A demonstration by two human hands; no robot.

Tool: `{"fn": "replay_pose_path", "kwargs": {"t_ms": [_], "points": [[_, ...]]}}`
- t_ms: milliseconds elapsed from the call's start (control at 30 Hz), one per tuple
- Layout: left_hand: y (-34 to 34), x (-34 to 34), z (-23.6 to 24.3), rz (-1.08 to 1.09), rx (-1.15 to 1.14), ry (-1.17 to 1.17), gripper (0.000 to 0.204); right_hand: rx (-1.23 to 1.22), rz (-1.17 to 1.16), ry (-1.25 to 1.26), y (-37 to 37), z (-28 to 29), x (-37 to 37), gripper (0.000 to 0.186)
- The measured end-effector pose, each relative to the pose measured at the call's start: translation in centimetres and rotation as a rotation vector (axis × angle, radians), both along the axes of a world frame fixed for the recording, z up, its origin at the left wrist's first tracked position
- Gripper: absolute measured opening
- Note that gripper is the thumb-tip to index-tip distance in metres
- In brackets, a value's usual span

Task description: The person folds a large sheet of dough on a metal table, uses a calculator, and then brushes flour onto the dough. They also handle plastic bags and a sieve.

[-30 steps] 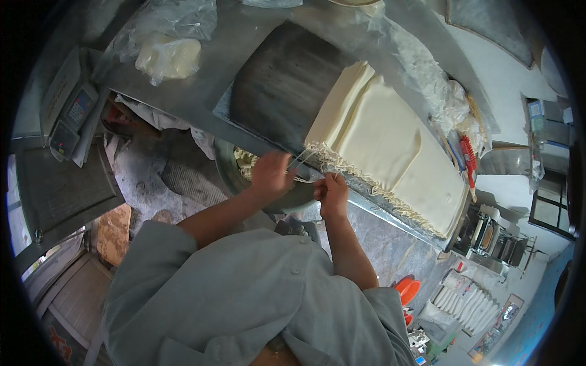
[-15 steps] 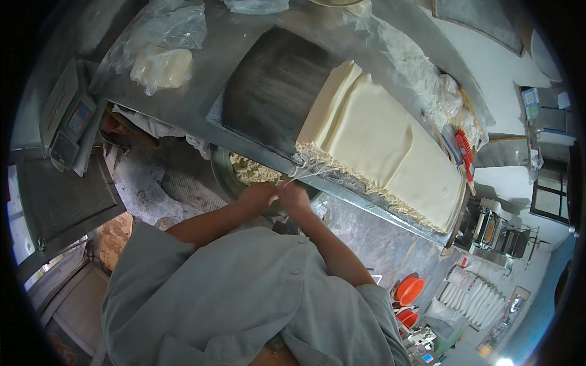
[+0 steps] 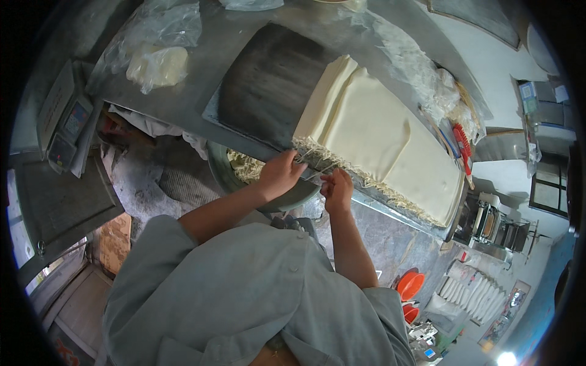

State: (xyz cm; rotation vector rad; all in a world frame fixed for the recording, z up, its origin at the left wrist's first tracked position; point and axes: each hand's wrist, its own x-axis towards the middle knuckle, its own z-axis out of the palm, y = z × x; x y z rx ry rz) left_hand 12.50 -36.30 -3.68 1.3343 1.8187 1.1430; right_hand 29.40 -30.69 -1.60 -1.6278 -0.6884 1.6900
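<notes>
A thick stack of folded pale dough sheets (image 3: 378,131) lies on the table, its near edge cut into a ragged fringe of thin dough strands (image 3: 390,194). My left hand (image 3: 279,175) is at the near left corner of the stack, fingers pinched on some strands. To its right, my right hand (image 3: 337,190) closes its fingertips on the end of strands just off the fringe. Thin strands show between the two hands. Below the table edge, partly behind my left forearm, stands a round metal basin (image 3: 215,165) holding a heap of pale dough strips (image 3: 244,168).
A dark board (image 3: 268,79) lies left of the stack. Farther left are a bagged dough lump (image 3: 160,67) and a scale (image 3: 67,128). A red brush (image 3: 463,145) rests beyond the stack's right end. Orange bowls (image 3: 411,285) and a machine (image 3: 491,229) are at lower right.
Both hands have risen from over the basin to the fringed dough edge. They have moved apart, the left up and the right to the right. More of the basin shows.
</notes>
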Motion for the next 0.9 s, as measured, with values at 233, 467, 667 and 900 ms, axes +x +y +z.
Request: {"fn": "replay_pose_path", "kwargs": {"t_ms": [233,467,667,900], "points": [[4.9,2.7,0.0,0.016,-0.16,0.134,0.016,-0.109,0.124,0.204,2.8,-1.2,-2.2,0.004],[1.3,1.0,1.1,-0.091,0.193,0.179,0.005,0.021,0.235,0.216,0.2,1.9,-2.9,0.019],[1.6,0.7,1.7,-0.208,0.118,0.275,0.009,-0.114,0.275,0.101,2.9,0.7,-4.7,0.025],[-1.4,-0.7,-0.8,-0.281,-0.049,0.006,0.014,0.548,0.467,-0.283,0.2,-0.9,-5.3,0.018]]}}
